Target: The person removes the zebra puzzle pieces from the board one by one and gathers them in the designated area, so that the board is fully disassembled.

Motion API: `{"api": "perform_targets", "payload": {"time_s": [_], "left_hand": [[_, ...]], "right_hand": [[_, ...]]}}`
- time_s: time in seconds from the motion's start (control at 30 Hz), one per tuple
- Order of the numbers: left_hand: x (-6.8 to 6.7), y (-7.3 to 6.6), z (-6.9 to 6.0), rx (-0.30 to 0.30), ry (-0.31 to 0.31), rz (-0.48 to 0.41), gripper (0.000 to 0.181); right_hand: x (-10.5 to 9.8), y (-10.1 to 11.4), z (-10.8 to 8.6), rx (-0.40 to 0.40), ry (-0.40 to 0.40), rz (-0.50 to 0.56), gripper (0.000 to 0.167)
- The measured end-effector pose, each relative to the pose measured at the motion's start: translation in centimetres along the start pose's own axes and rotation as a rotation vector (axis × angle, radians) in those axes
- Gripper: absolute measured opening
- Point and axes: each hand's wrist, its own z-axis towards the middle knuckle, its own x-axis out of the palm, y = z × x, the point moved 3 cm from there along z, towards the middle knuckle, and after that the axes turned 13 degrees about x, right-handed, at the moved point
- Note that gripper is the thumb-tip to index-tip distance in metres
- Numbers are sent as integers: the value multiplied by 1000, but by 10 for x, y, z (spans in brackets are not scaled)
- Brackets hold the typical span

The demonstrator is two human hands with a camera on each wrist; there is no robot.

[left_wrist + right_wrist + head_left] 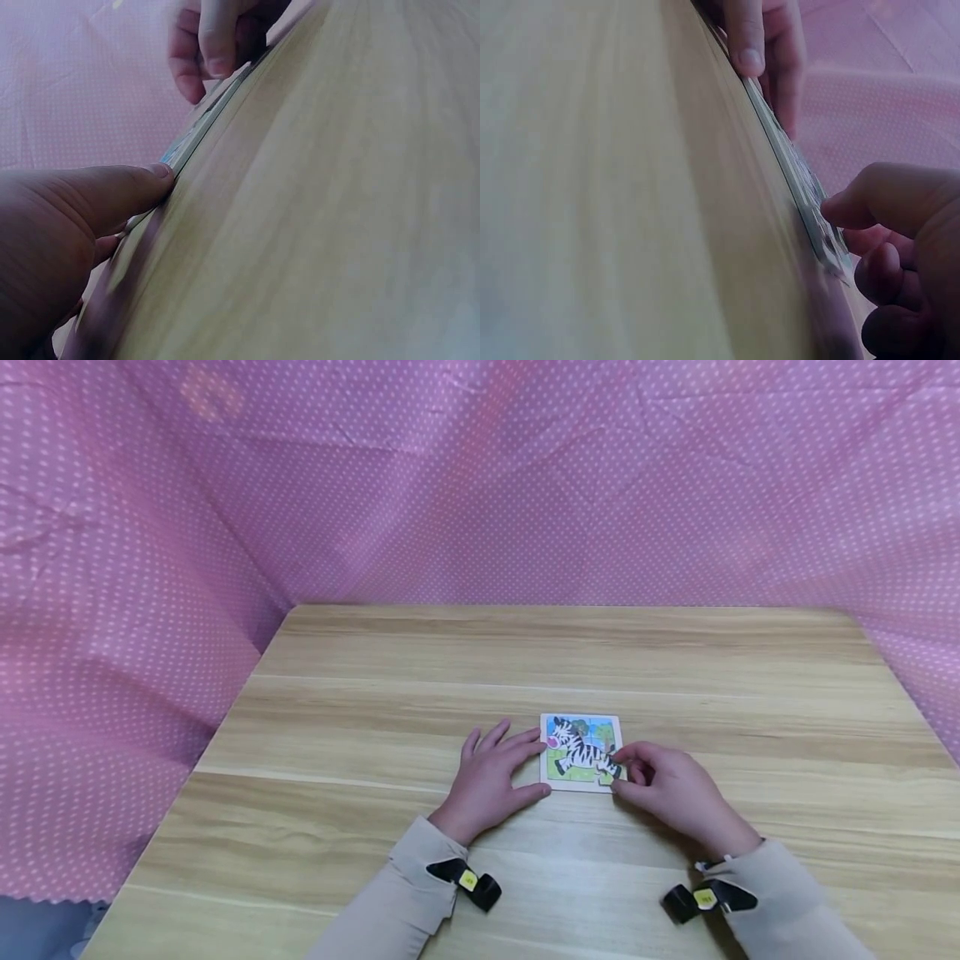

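Note:
A small jigsaw puzzle (581, 753) with a zebra picture lies flat on the wooden table in a pale frame. At its left edge is my left hand (491, 777), fingers spread, the thumb and a fingertip touching the frame. Over the lower right corner, my right hand (671, 789) pinches a puzzle piece (831, 244) between thumb and index finger; its other fingers are curled in. That piece sits slightly tilted and out of line with its neighbours. Seen almost edge-on in the left wrist view, the puzzle frame (199, 135) runs between both hands. The right fingers partly hide the piece.
The light wooden table (375, 693) extends around the puzzle on every side. Pink dotted cloth (480, 485) hangs behind the table and along its sides. Each wrist carries a black strapped camera, such as the left wrist camera (486, 892).

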Motion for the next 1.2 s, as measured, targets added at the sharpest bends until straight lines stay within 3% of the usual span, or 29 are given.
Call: {"api": "perform_targets", "payload": {"time_s": [0.3,0.83,1.2], "left_hand": [[0,-3,1,-3,8,-3,59],[-1,-4,1,-7,8,-3,59],[-2,-3,0,-8,6,-2,59]], "right_hand": [[2,3,4,19,3,-59,27],[0,3,4,8,-2,-40,30],[2,4,4,-7,-3,-46,19]]}}
